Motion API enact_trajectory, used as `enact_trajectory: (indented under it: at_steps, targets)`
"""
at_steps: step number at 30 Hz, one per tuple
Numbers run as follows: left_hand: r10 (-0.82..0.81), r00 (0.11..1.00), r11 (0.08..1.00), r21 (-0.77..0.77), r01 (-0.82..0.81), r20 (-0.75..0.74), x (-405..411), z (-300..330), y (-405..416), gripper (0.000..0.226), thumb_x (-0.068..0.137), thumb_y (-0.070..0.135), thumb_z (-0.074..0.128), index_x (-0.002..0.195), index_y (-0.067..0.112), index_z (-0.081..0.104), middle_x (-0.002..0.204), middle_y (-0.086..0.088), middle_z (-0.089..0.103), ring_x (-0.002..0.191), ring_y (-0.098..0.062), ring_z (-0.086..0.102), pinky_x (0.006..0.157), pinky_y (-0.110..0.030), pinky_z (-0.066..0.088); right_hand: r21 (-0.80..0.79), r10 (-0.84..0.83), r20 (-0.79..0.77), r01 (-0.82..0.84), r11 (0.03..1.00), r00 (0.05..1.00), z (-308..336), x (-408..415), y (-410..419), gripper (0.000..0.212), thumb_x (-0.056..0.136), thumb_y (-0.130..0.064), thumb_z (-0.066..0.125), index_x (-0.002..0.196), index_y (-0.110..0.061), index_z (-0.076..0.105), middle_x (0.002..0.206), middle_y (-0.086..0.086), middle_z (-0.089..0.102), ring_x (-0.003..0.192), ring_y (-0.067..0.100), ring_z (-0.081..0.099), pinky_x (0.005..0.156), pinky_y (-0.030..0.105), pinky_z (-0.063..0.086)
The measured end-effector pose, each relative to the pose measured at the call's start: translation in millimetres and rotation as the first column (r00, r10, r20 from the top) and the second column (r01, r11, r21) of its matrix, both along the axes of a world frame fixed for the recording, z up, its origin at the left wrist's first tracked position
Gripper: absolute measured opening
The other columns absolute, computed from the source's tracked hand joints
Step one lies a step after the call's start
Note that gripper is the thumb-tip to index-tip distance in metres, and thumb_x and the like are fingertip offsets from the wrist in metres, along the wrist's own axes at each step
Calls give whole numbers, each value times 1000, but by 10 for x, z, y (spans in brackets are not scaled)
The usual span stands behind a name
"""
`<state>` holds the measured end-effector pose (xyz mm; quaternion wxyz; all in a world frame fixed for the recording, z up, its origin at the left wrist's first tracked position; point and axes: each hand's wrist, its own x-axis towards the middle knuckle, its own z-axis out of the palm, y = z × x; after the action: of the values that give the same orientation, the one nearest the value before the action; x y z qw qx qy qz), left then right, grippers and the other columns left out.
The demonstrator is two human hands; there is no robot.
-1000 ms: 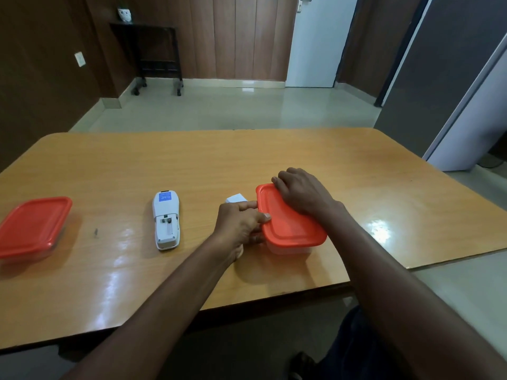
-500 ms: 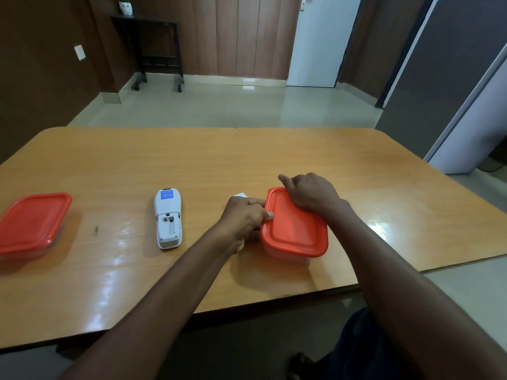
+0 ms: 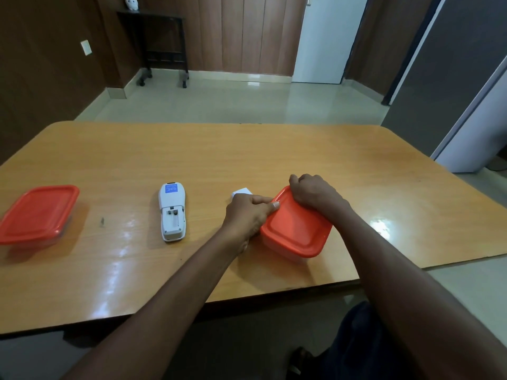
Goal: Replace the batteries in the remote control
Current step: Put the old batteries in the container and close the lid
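- Remote control (image 3: 172, 212) is lying face down on the wooden table (image 3: 247, 149), left of centre, with its battery bay uncovered and facing up; whether any battery is sitting in the bay cannot be told.
- White piece (image 3: 241, 192), small and mostly hidden, is lying on the table just beyond the left hand, between the remote control and the near container.
- Left hand (image 3: 247, 215) is gripping the left edge of the near container (image 3: 296, 229), the thumb lying along the rim of the red lid and the other fingers curling down the side.
- Right hand (image 3: 315, 193) is curling over the far corner of the same lid, knuckles up, fingertips hooking at the rim.
- Near container, clear with a red lid, is sitting close to the front edge of the table, right of the remote control.
- Second container (image 3: 38, 213), with a matching red lid, is standing well apart at the left edge of the table, with no hand on it.
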<state>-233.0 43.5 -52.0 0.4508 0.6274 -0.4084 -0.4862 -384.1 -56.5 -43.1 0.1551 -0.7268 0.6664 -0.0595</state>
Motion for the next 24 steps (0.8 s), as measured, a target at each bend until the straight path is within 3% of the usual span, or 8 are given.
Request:
enact_trajectory:
  at_steps: [4, 6, 9, 11, 14, 17, 22, 24]
  targets:
    - [69, 935, 995, -86, -42, 347, -120, -34, 184, 33, 92, 49, 65, 94, 19, 78, 94, -3, 75, 92, -23, 68, 74, -30, 50, -133, -137, 134, 154, 979, 982, 52, -42, 141, 58, 100, -50, 32, 103, -6, 69, 112, 22, 67, 102, 42, 63, 83, 41, 49]
    - [101, 902, 989, -142, -44, 420, -200, -14, 257, 32, 96, 45, 60, 98, 18, 76, 104, -5, 75, 101, -26, 66, 79, -32, 48, -182, -190, 196, 226, 957, 962, 63, -101, 206, 53, 99, -52, 42, 89, -8, 70, 100, 18, 70, 94, 39, 65, 75, 37, 47]
    - [152, 875, 983, -165, -84, 460, -242, -23, 264, 32, 99, 40, 54, 102, 13, 71, 108, -8, 72, 103, -29, 64, 81, -35, 46, -224, -348, 122, 367, 903, 929, 80, -177, 371, 61, 95, -62, 42, 100, -8, 70, 107, 16, 70, 99, 39, 65, 75, 36, 44]
    - [177, 887, 978, -175, -111, 426, -264, -25, 260, 31, 101, 39, 50, 103, 11, 63, 108, -10, 68, 103, -31, 64, 82, -37, 47, -136, -388, 106, 400, 906, 916, 82, -219, 432, 71, 90, -70, 42, 110, -7, 68, 114, 17, 68, 103, 41, 66, 81, 37, 51]
    - [165, 959, 969, -219, -114, 231, -328, 30, 318, 28, 102, 44, 44, 96, 16, 45, 90, -6, 66, 79, -35, 71, 72, -40, 56, 31, -349, 321, 358, 933, 881, 231, -210, 476, 72, 88, -70, 45, 122, -9, 62, 122, 17, 64, 107, 42, 63, 84, 52, 60]
    - [226, 964, 954, -230, -191, 137, -296, 209, 357, 32, 102, 49, 38, 100, 17, 42, 83, -2, 61, 77, -33, 68, 70, -42, 55, -14, -249, 557, 309, 951, 792, 404, -105, 520, 61, 96, -61, 44, 139, -19, 55, 138, 14, 57, 119, 36, 58, 94, 43, 52]
    - [355, 928, 928, -74, -364, -113, -44, 506, 193, 47, 100, 58, 31, 130, 24, 44, 111, -3, 59, 99, -28, 57, 85, -40, 48, 31, -108, 839, 152, 988, 533, 443, 327, 814, 52, 100, -62, 37, 138, -30, 52, 121, 3, 61, 96, 32, 67, 52, 41, 60]
    - [387, 919, 909, -136, -394, -72, 6, 551, 171, 61, 98, 68, 25, 132, 26, 52, 110, 2, 61, 102, -26, 58, 84, -38, 46, -86, -43, 836, 208, 974, 546, 473, 484, 932, 50, 101, -62, 32, 133, -29, 53, 105, -2, 62, 85, 25, 67, 43, 37, 57]
